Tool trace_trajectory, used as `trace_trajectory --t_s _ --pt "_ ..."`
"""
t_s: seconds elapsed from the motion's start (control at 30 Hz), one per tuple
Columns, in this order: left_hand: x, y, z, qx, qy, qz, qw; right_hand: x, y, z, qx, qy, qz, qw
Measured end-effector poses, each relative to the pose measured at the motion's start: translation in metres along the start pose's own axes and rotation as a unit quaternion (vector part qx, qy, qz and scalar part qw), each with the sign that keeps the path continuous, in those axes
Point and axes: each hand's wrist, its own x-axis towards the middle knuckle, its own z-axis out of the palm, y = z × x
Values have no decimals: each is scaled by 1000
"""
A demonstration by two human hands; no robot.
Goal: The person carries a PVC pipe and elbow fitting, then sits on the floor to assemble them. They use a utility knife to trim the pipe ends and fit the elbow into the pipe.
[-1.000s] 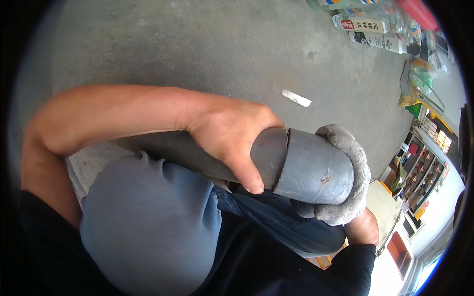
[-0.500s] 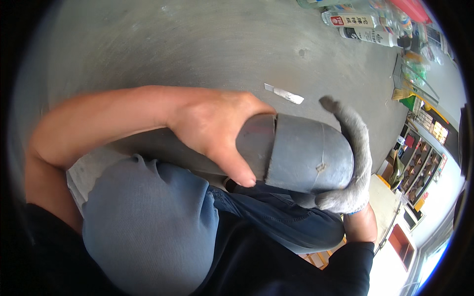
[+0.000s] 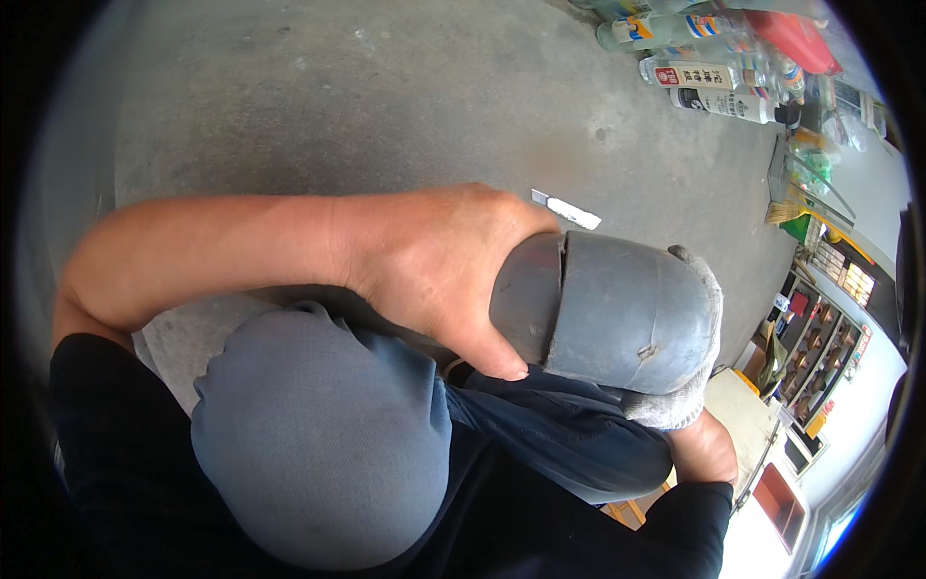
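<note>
A thick grey plastic pipe (image 3: 526,299) lies across in front of my knees, with a wider grey pipe fitting (image 3: 627,314) on its right end. My bare left hand (image 3: 439,265) is wrapped over the pipe just left of the fitting's rim, its thumb on the near side. My right hand (image 3: 690,391), in a whitish knit work glove, cups the fitting's far right end. Most of its palm and fingers are hidden behind the fitting; a fingertip shows at the top. On the floor beyond the pipe lies a white-handled utility knife (image 3: 567,208).
Several bottles (image 3: 709,72) lie or stand at the upper right on the grey concrete floor (image 3: 386,106). A yellow broom (image 3: 783,210) lies past them. At the right are a shelf (image 3: 820,323) and a pale tabletop (image 3: 738,400). My bent knee (image 3: 328,434) is close below the pipe.
My gloved right hand has closed in from beside the fitting onto its end. My left hand keeps its grip; hand, pipe and fitting appear slightly further right as the view shifts.
</note>
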Motion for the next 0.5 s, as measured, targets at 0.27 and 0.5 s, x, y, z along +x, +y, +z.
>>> trace_trajectory --t_s 0.27,0.5 --pt "-2 -1 7 16 15 24 999 -4 -10 -1 -46 -1 15 999" --pt "0 -3 11 33 44 32 998 -2 -17 -2 -86 14 21 996"
